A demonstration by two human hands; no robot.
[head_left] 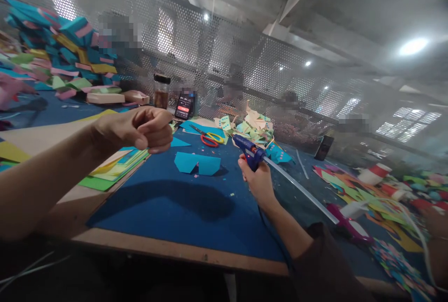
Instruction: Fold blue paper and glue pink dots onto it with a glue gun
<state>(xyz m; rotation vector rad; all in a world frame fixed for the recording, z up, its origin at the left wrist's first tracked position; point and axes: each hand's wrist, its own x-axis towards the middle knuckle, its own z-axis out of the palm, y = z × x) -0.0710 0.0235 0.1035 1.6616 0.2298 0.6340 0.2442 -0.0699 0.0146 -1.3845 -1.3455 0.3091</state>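
My right hand (258,178) is wrapped round the grip of a blue hot glue gun (250,149). A long clear glue stick (297,187) sticks out of its back end, and the nozzle points away to the upper left. In the air over the left side of the table, my left hand (149,129) is curled with its fingers pressed in; whatever they may hold is hidden. Between and below the hands, a blue folded paper piece (198,164) with notches stands on the dark blue mat (154,220). Behind it lie scissors (210,139) with red and yellow handles.
Coloured paper sheets (112,171) lie at left, near a large heap of folded paper (70,54). A jar (161,92) and a phone (185,105) stand at the back, beside paper scraps (257,127). At right are a second phone (324,147) and a purple-white device (350,225) with a cable.
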